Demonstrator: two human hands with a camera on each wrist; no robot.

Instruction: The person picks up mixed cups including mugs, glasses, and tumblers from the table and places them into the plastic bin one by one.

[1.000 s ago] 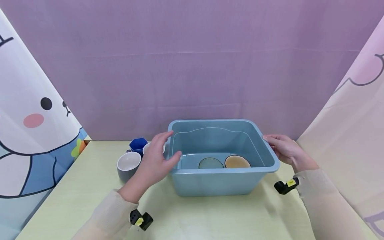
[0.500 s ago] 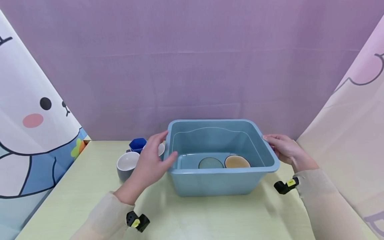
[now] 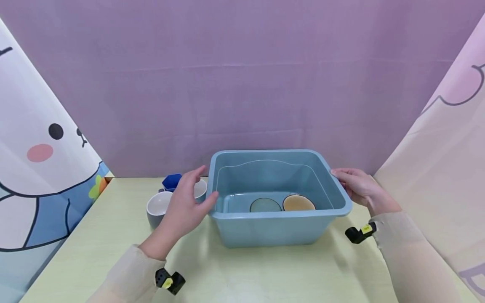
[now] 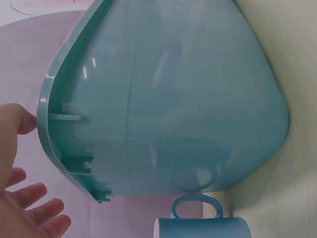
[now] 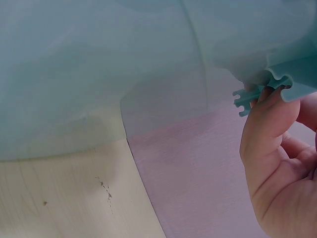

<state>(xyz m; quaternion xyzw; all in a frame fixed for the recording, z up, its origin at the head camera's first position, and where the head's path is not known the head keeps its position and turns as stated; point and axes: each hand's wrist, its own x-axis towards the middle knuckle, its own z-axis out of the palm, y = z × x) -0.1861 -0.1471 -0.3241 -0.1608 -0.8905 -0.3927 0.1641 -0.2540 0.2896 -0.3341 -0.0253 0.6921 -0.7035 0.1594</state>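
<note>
A blue plastic basin stands on the table. Its right rim is held by my right hand, with the fingers curled under the lip in the right wrist view. At the left rim, my left hand has its fingers spread; in the left wrist view the thumb is at the rim's outer edge and the other fingers are apart from it. Inside the basin lie a greenish round dish and a tan one with a dark rim, both partly hidden by the front wall.
Left of the basin stand a grey mug, a dark blue hexagonal cup and a blue mug with a white inside, partly covered by my left hand. A purple curtain hangs behind the table.
My left hand has moved left, its fingers shifting from over the basin's left rim to its outer side. The basin sits slightly further left in view. The right hand keeps its hold.
</note>
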